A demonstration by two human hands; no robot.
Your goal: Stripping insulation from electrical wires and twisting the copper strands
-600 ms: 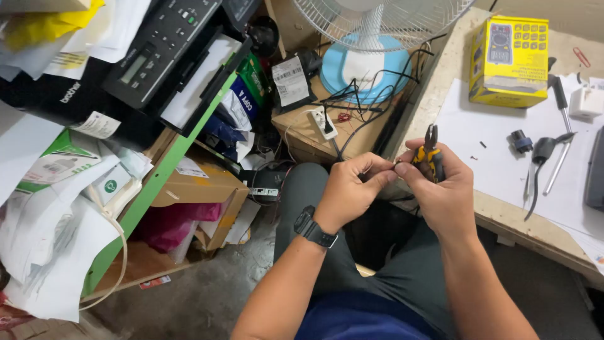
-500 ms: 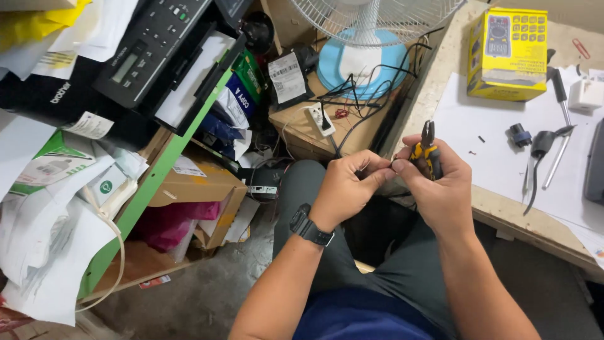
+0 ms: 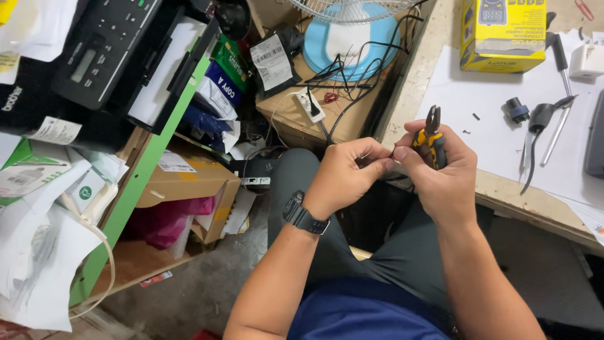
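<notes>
Left hand [image 3: 343, 176] pinching a thin wire [image 3: 368, 157] over the lap, beside the table [image 3: 503, 195] edge. Right hand [image 3: 440, 170] closed around yellow-handled pliers [image 3: 431, 135], fingertips meeting the left's.

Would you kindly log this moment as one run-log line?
left hand: pinching thin wire | right hand: holding yellow-handled pliers, fingers meeting left | over lap beside workbench
</notes>
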